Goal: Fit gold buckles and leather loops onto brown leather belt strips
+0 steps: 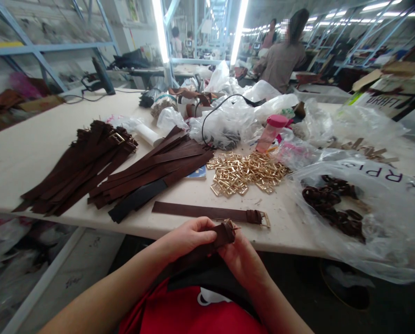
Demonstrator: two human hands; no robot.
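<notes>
Close to my body, just off the table's front edge, my left hand point(201, 233) pinches a brown leather belt strap point(224, 234) between thumb and fingers. At the strap's end, my right hand point(238, 256) is closed around it from the other side; a little metal shows there, partly covered by the fingers. Just beyond my hands, a belt strap with a gold buckle and loop point(207, 212) lies flat on the table. Behind it spreads a heap of loose gold buckles point(245, 171).
Two piles of brown straps, one left point(78, 171) and one nearer the middle point(155, 167), lie on the table point(5, 162). A clear plastic bag point(395, 222) with brown leather loops point(332, 199) sits right. Behind are a pink-capped bottle point(271, 133) and crumpled plastic. A person stands farther back.
</notes>
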